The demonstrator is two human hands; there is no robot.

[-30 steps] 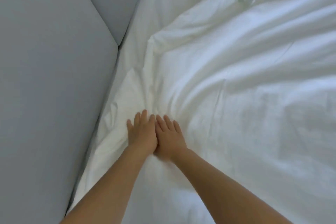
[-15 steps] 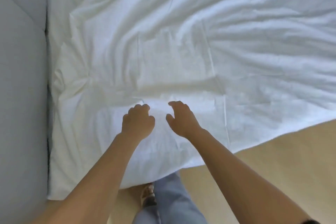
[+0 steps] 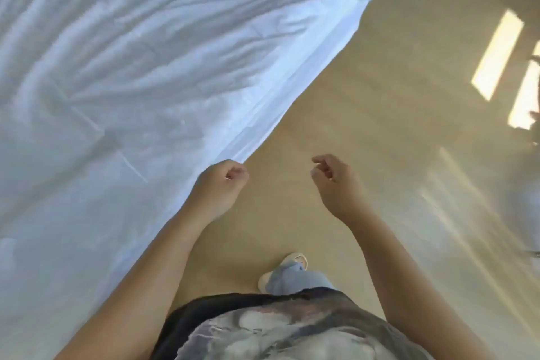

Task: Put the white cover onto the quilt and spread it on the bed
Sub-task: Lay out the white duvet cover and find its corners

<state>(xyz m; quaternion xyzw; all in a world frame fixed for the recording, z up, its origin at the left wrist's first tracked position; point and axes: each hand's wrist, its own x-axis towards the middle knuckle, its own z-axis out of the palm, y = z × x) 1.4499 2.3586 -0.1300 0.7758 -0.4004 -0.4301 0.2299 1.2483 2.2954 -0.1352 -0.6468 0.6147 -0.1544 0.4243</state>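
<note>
The white covered quilt [image 3: 140, 73] lies spread and wrinkled over the bed, filling the left and top of the view, its edge running diagonally down to the left. My left hand [image 3: 222, 184] hovers over the floor right beside that edge, fingers curled into a fist and holding nothing. My right hand [image 3: 333, 181] hangs further right above the floor, fingers loosely curled, also holding nothing. Neither hand touches the quilt.
Beige floor [image 3: 365, 96] runs along the right side of the bed, with bright sunlight patches [image 3: 496, 55] at far right. My own leg and slipper [image 3: 287, 272] stand on the floor below my hands. A dark object sits at the right edge.
Both hands have lifted off the quilt and pulled back over the floor. The view has swung right, away from the grey wall, along the bed's side.
</note>
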